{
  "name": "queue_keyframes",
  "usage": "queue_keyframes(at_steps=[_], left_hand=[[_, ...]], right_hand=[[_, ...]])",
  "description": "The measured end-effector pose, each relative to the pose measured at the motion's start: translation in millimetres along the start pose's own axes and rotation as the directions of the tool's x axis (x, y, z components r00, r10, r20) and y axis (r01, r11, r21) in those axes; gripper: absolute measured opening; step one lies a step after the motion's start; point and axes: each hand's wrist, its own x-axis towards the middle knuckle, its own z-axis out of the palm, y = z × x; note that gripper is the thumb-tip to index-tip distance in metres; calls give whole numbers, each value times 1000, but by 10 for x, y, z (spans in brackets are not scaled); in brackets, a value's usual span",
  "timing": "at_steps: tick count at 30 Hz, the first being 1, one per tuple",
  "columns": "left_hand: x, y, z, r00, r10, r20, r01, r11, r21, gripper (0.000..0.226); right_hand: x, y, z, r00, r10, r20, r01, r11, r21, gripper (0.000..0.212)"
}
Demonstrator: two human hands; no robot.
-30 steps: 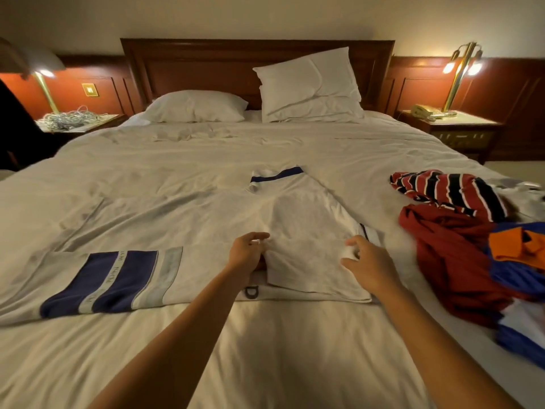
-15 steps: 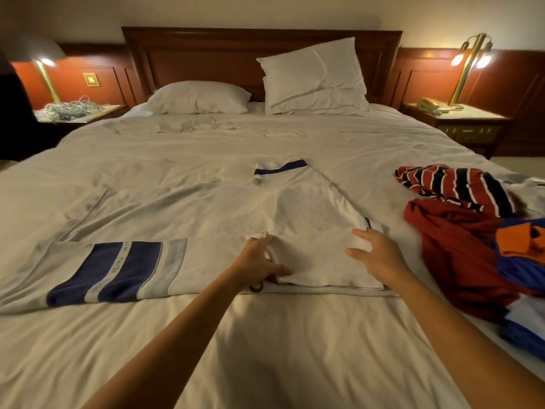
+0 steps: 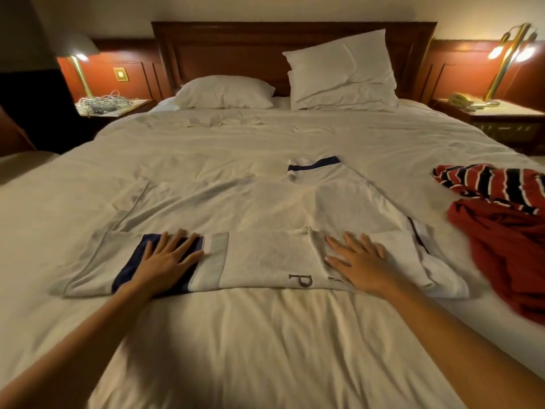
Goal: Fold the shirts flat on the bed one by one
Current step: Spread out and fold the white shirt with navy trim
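Your left hand lies flat on the navy band of the white shirt, grip apart with fingers spread. Your right hand presses flat on the folded part beside the letter P, its grip likewise apart and holding nothing. The shirt is spread across the middle of the bed, while a striped shirt and a red shirt lie heaped at the right edge.
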Motion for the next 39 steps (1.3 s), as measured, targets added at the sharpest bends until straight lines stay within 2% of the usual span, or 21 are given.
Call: queue_keyframes(at_steps=[2, 4, 6, 8, 10, 15, 17, 19, 21, 24, 26, 30, 33, 36, 39], left_hand=[[-9, -358, 70, 1000, -23, 4, 22, 999, 49, 61], [-8, -644, 75, 995, -94, -30, 94, 995, -15, 65], [-9, -888, 72, 979, -179, -102, 169, 981, -100, 74], [-3, -1095, 89, 962, -181, -207, 172, 983, -59, 79], [0, -1223, 91, 949, -182, -258, 180, 983, -34, 77], [-7, -1219, 107, 895, -343, -286, 306, 937, -167, 64], [-45, -1182, 80, 839, -465, -283, 413, 882, -228, 64], [-91, -1157, 69, 777, -564, -278, 485, 819, -307, 69], [-119, -1148, 60, 766, -595, -243, 493, 787, -371, 72], [-124, -1130, -12, 803, -568, -183, 471, 792, -389, 71], [-125, -1104, -28, 826, -534, -182, 442, 813, -379, 63], [-202, -1219, -92, 847, -504, -171, 387, 803, -453, 51], [-296, -1435, -299, 866, -471, -166, 384, 841, -382, 55], [-355, -1512, -547, 878, -449, -165, 402, 879, -257, 50], [-451, -1427, -642, 864, -503, -11, 499, 860, -110, 45]], right_hand=[[69, -73, 74, 999, 37, 15, -36, 999, -39, 62], [93, -53, 101, 998, 55, 26, -53, 996, -78, 62], [98, -21, 134, 998, 52, 33, -48, 994, -97, 61], [104, -20, 167, 998, 64, 9, -63, 995, -79, 60], [109, -41, 182, 996, 84, -19, -85, 995, -53, 58], [85, -10, 147, 991, 120, -54, -121, 992, -25, 57], [37, 118, 92, 939, 287, -192, -286, 958, 29, 58], [-28, 356, 19, 815, 513, -271, -514, 855, 72, 61], [-82, 602, -45, 707, 677, -202, -647, 736, 199, 69], [-88, 783, -62, 656, 741, -142, -686, 664, 298, 83], [-81, 767, -62, 681, 714, -161, -656, 693, 300, 81], [-148, 724, -262, 799, 588, -125, -548, 799, 249, 76], [-239, 724, -630, 837, 536, -111, -535, 844, 43, 73], [-340, 632, -965, 850, 523, -54, -525, 838, -148, 78], [-466, 508, -1010, 835, 549, 49, -510, 803, -310, 84]])
